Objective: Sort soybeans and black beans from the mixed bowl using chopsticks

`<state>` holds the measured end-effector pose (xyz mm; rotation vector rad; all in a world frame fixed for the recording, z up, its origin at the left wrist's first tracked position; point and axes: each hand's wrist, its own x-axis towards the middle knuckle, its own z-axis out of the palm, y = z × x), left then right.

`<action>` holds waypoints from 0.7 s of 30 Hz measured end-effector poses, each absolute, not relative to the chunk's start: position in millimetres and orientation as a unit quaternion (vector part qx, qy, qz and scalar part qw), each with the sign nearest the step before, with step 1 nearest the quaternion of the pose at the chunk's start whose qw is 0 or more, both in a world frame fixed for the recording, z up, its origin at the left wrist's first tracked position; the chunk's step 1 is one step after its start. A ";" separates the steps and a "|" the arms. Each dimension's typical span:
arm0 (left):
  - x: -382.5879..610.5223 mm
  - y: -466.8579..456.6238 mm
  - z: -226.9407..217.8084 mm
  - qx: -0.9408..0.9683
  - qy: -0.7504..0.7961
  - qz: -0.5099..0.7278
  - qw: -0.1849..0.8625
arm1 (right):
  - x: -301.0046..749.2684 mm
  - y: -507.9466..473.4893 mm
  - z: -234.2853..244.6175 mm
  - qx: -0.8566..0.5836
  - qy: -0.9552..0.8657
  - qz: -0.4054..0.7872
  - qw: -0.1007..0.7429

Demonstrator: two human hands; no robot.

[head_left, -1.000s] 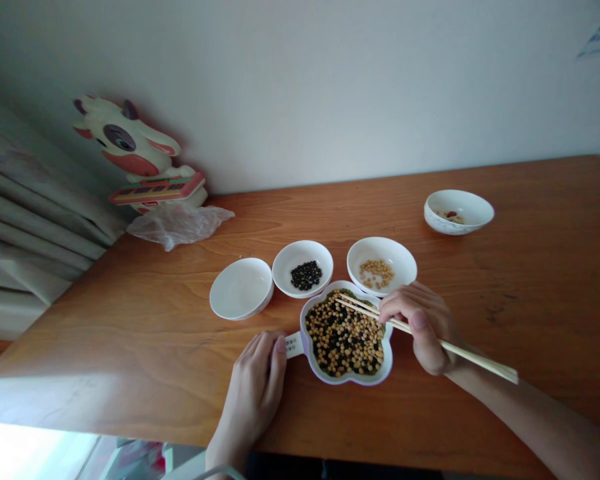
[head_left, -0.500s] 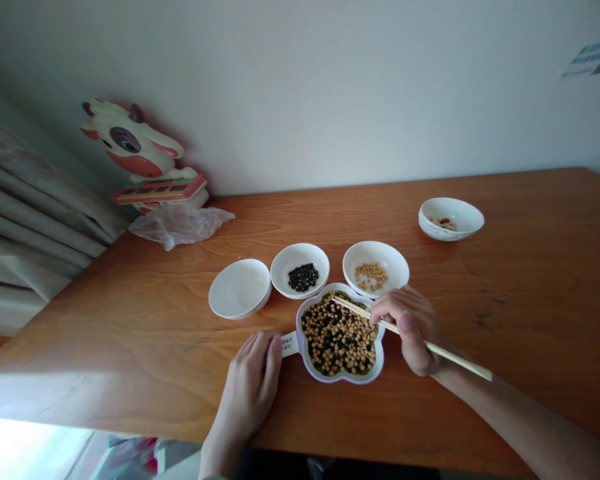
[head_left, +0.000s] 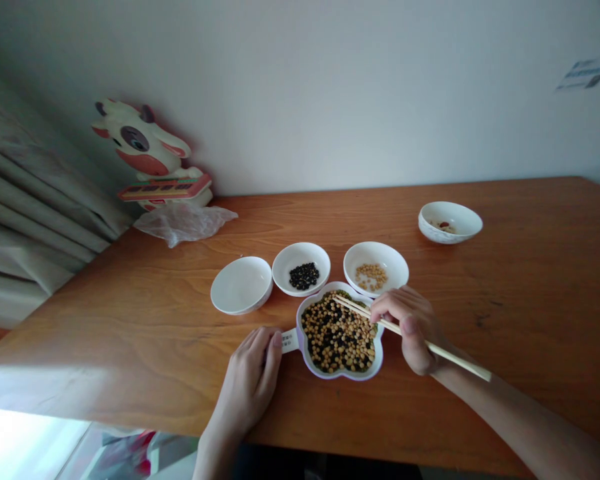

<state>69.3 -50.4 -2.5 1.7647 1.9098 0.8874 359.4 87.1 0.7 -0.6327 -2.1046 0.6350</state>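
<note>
My left hand (head_left: 253, 373) is closed on the handle of a white, flower-shaped dish (head_left: 307, 363) with a lilac rim. Mixed yellow, black and some green beans (head_left: 340, 333) fill the dish. In my right hand (head_left: 407, 327) is a pair of chopsticks (head_left: 445, 355), slanting down to the left with the tips at the beans near the dish's far side. Whether the tips pinch a bean is too small to tell. Just behind the dish stand a white bowl holding black beans (head_left: 304, 276), a white bowl holding yellow beans (head_left: 371, 276), and an empty white bowl (head_left: 241, 285).
Farther back on the right of the wooden table (head_left: 130, 333) stands another white bowl (head_left: 450, 222) with a few bits inside. A cow-shaped toy keyboard (head_left: 165, 187) leans at the back left, a clear plastic bag (head_left: 187, 223) before it. A curtain (head_left: 30, 227) hangs at the left.
The view has shifted slightly. Both hands, the chopsticks and the dish keep nearly the same places relative to each other.
</note>
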 end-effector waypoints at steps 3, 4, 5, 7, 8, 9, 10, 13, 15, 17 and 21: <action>69.6 -50.0 -2.2 0.631 0.680 0.319 0.192 | 358.5 87.1 0.9 -0.254 -0.833 0.252 0.422; 69.7 -50.0 -2.0 0.632 0.680 0.320 0.190 | 358.4 87.2 0.8 -0.254 -0.831 0.253 0.425; 69.6 -49.9 -2.0 0.633 0.679 0.321 0.189 | 358.4 87.3 0.8 -0.255 -0.830 0.255 0.426; 69.3 -49.8 -2.3 0.635 0.675 0.323 0.191 | 358.5 87.5 0.6 -0.253 -0.829 0.258 0.426; 69.0 -49.8 -2.7 0.636 0.674 0.324 0.192 | 358.7 87.5 0.5 -0.253 -0.830 0.260 0.424; 68.7 -49.7 -3.2 0.636 0.672 0.325 0.194 | 358.8 87.5 0.4 -0.253 -0.831 0.260 0.422; 68.4 -49.7 -3.8 0.636 0.672 0.326 0.195 | 358.9 87.5 0.3 -0.253 -0.831 0.260 0.421; 68.1 -49.7 -4.9 0.634 0.674 0.324 0.195 | 358.9 87.4 0.3 -0.253 -0.831 0.261 0.421; 68.3 -49.7 -4.8 0.633 0.675 0.323 0.197 | 359.1 87.4 0.1 -0.252 -0.831 0.261 0.422; 68.4 -49.8 -4.4 0.634 0.674 0.322 0.200 | 359.5 87.5 -0.6 -0.250 -0.829 0.262 0.426; 67.8 -50.8 -4.1 0.634 0.674 0.322 0.200 | 360.8 88.0 -3.2 -0.246 -0.818 0.276 0.440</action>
